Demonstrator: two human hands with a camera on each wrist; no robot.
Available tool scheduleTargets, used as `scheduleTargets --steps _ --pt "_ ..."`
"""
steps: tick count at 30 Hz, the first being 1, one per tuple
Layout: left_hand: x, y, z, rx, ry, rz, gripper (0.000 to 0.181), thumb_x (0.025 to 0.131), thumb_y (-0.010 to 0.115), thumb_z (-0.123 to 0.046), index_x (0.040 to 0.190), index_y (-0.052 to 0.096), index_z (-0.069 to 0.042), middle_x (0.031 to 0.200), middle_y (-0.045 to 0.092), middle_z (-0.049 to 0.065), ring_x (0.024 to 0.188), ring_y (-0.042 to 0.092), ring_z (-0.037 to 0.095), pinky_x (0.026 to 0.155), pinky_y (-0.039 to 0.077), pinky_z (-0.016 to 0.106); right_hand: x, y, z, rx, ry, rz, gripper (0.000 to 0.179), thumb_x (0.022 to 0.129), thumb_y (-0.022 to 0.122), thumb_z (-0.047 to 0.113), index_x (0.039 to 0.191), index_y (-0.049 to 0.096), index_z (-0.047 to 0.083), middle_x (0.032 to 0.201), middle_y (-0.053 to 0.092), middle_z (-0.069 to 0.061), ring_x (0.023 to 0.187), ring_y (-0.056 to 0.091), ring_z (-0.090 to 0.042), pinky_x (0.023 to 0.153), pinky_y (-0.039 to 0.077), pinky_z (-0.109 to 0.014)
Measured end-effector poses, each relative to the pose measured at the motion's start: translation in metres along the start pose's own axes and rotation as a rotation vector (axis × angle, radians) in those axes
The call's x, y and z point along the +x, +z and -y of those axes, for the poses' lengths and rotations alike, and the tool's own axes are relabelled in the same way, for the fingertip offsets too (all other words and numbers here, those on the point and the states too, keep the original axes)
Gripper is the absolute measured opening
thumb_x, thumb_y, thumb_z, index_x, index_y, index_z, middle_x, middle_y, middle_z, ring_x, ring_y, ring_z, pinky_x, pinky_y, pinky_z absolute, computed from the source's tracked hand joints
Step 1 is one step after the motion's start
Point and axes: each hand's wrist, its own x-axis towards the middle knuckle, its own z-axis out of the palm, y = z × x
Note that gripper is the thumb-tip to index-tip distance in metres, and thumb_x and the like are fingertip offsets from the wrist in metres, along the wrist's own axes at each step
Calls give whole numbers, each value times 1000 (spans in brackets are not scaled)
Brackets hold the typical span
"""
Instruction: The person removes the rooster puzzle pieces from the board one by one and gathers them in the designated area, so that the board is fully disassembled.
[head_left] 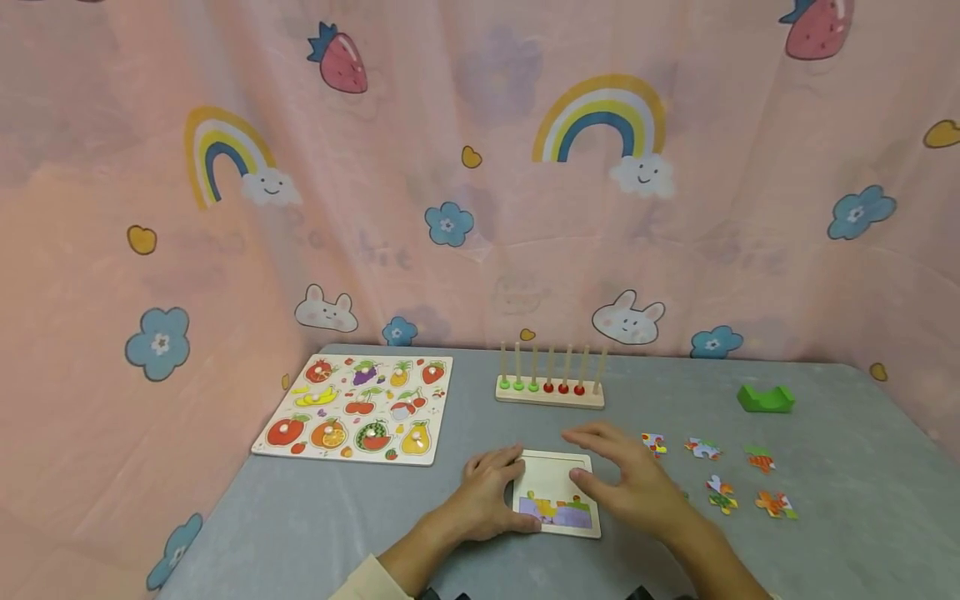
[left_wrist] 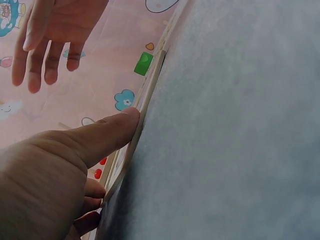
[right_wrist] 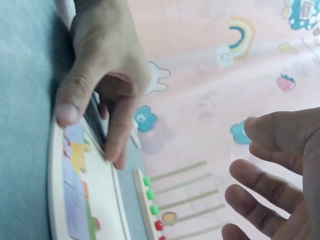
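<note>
A small wooden jigsaw tray (head_left: 551,475) lies on the grey table in the head view. Joined purple and yellow pieces (head_left: 570,515) fill the strip along its near side, and the rest of its base is bare wood. My left hand (head_left: 491,497) grips the tray's left side, thumb at the near corner and fingers along the left edge. In the left wrist view the thumb (left_wrist: 110,132) presses on the tray's rim. My right hand (head_left: 637,487) hovers over the tray's right edge, fingers spread and relaxed, with nothing in it. The right wrist view also shows those fingers (right_wrist: 260,190) apart and holding nothing.
Several loose jigsaw pieces (head_left: 722,496) lie to the right, one partly hidden by my right hand. A green block (head_left: 767,400) sits farther back. Behind the tray stands a pegged counting rack (head_left: 551,398) with green and red beads. A fruit peg puzzle (head_left: 442,408) lies left.
</note>
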Motion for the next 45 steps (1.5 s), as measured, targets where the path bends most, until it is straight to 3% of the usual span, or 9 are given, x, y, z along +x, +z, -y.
scheduleTargets --steps 6,12,22,30,36,45 --pt "0 1 1 3 1 0 79 69 85 -42 133 58 -4 146 43 9 132 37 25 105 22 51 3 22 -7 20 -52 3 41 78 76 1 118 68 5 111 64 0 102 60 -19 83 50 -41" --pt "-1 2 2 -6 0 0 80 69 85 -44 133 57 -5 146 43 9 133 37 24 105 22 51 0 37 -13 45 -7 31 41 77 76 1 117 69 8 110 64 1 103 57 -16 84 48 -39" --pt "-1 1 1 7 3 -12 81 68 86 -44 133 58 -5 145 44 9 133 37 24 105 23 51 -10 59 -24 -20 34 119 38 78 74 4 115 69 1 111 59 3 103 55 -18 85 47 -42" --pt "-1 0 -1 9 2 -6 79 69 86 -42 133 58 -4 146 43 8 133 37 23 105 23 50 -15 63 -25 -78 101 216 38 78 72 8 116 69 3 112 55 4 106 50 -18 87 43 -48" --pt "-1 0 1 20 -5 1 79 70 85 -44 133 58 -5 146 43 8 133 37 23 104 23 49 -15 63 -23 -153 95 300 35 77 67 7 112 72 7 114 53 -3 106 46 -24 84 38 -52" --pt "1 0 1 22 -10 7 79 69 85 -44 132 58 -6 146 43 7 133 37 22 104 23 48 -13 64 -21 -155 128 317 31 78 64 3 107 72 13 114 52 -3 109 45 -26 84 36 -57"
